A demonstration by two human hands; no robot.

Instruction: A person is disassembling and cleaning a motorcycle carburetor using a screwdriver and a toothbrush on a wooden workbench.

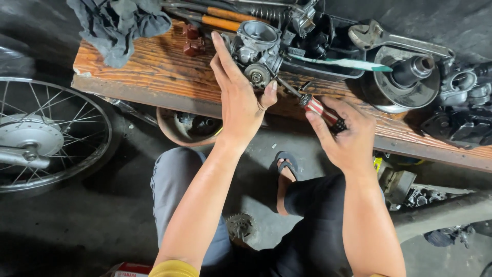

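Note:
A grey metal carburetor (pixel 256 51) stands on a worn wooden plank (pixel 154 72). My left hand (pixel 238 97) grips its near side, thumb against the lower round cap. My right hand (pixel 346 136) is closed around the red-and-black striped handle of a screwdriver (pixel 318 107). The thin shaft runs up and left, and its tip meets the carburetor's lower right side.
A dark rag (pixel 120 25) lies at the plank's left end. A green-and-white toothbrush (pixel 343 63), an adjustable wrench (pixel 394 38), a round clutch part (pixel 405 82) and black engine parts (pixel 461 113) crowd the right. A spoked wheel (pixel 46 133) lies on the floor at left, a gear (pixel 241 225) between my knees.

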